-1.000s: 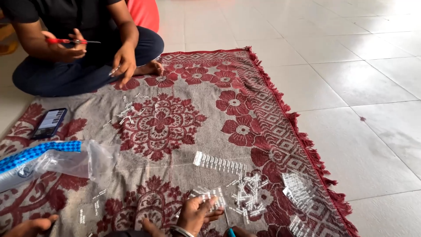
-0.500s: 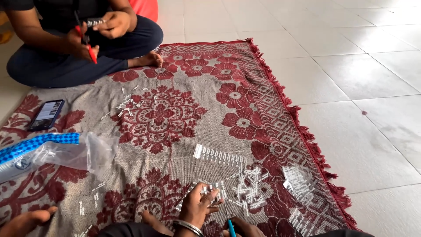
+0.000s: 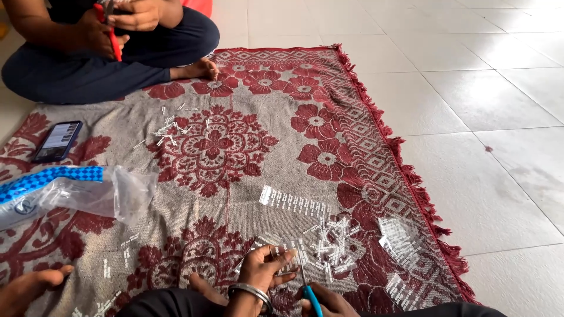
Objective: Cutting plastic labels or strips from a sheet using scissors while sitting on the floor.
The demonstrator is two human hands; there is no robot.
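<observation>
The floor was pale glossy tile, and over it lay a red and grey flowered rug (image 3: 247,176) with a fringed edge, strewn with small clear plastic pieces. At the near edge the person's left hand (image 3: 264,273), a metal bangle at the wrist, pinched a clear plastic strip (image 3: 258,246) between thumb and fingers, holding it just above the rug. The right hand (image 3: 329,299), mostly out of view, was closed round blue-handled scissors (image 3: 308,293), their blade pointing up toward the strip and close beside it, though whether it touched I couldn't tell. It looked to me like snipping pieces off the strip was the step in hand, and the next cut would need the strip held taut and fed squarely into the blades. A longer clear strip (image 3: 294,202) lay flat further off, with cut bits (image 3: 335,243) just to its right. Across the rug another person sat cross-legged working with a red tool (image 3: 113,35); a phone (image 3: 57,141) and a clear plastic bag (image 3: 76,191) lay to the left.
</observation>
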